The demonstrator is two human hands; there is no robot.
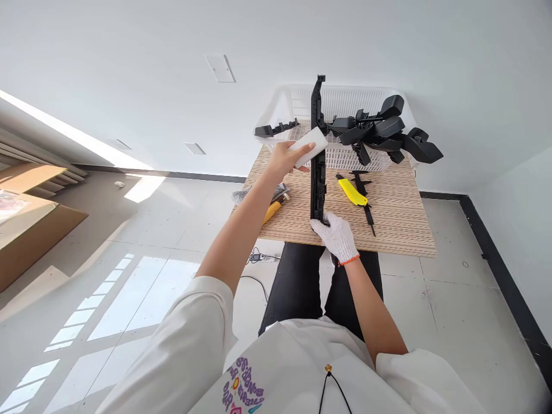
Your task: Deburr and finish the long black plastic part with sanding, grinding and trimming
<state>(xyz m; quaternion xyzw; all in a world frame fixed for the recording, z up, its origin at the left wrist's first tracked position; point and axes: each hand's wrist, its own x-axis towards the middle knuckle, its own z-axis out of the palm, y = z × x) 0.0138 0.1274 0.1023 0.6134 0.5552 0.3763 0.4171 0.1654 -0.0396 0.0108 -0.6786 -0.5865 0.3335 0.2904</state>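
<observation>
My left hand (285, 157) is bare and closed around a white sponge-like block (308, 147), thumb on its near face. The block lies against the upper half of a long black plastic strip (318, 184), covering part of it. My right hand (337, 234), in a white knitted glove with an orange cuff, grips the strip's lower end at the table's front edge. The strip points away from me, its far end over the basket. Right of the strip lie a yellow utility knife (352, 192) and a black caliper (364, 201).
Behind stands a white slotted basket (284, 98) with several black plastic parts (379, 129) piled at its right, some overhanging the rim. A yellow-handled tool (272, 211) and grey crumpled material (239, 196) lie left on the wood-grain table (397, 224). Cardboard boxes (38, 236) sit far left.
</observation>
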